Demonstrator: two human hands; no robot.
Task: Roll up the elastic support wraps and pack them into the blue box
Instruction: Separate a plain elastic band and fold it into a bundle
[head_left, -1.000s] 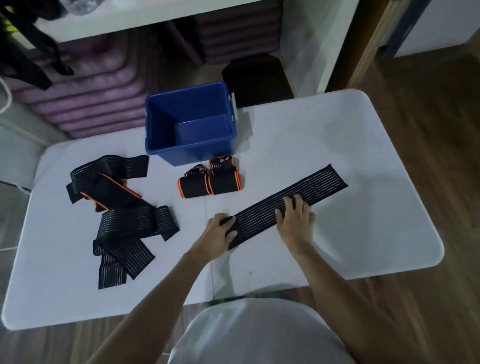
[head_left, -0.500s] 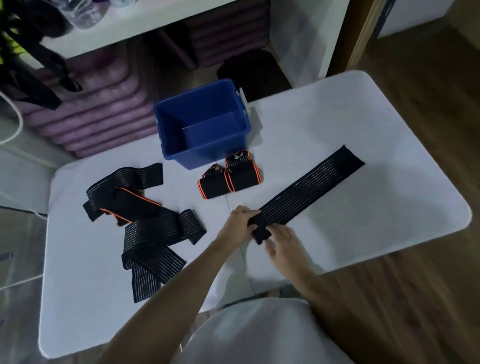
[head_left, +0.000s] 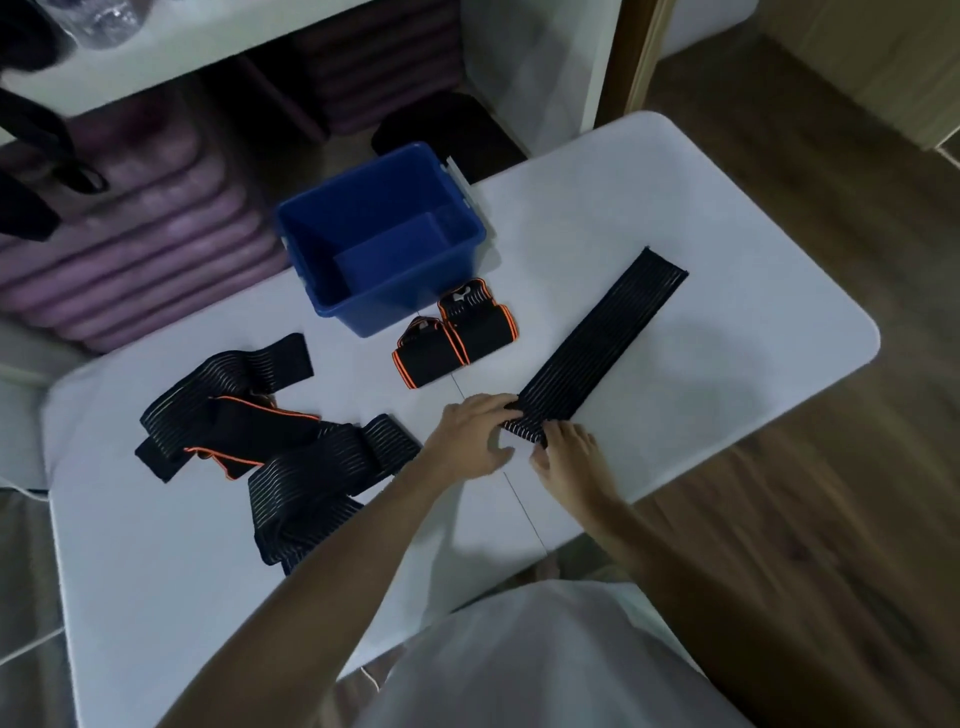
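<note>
A long black striped wrap (head_left: 602, 343) lies flat and diagonal on the white table (head_left: 675, 218). Its near end is curled into a small roll, and my left hand (head_left: 475, 434) and my right hand (head_left: 569, 454) both pinch that roll. The blue box (head_left: 384, 234) stands open and empty at the table's far edge. Two rolled black wraps with orange trim (head_left: 454, 332) sit side by side just in front of the box. A loose pile of unrolled black wraps (head_left: 270, 441) lies on the left of the table.
Purple mats (head_left: 130, 249) are stacked under a white shelf behind the table. A dark round stool (head_left: 447, 130) stands behind the box. Wooden floor (head_left: 831, 467) runs along the table's right side. The table's near edge is close to my body.
My right hand has slid from the middle of the long wrap back to its near end. Both hands have started curling that end into a roll. The camera view has shifted.
</note>
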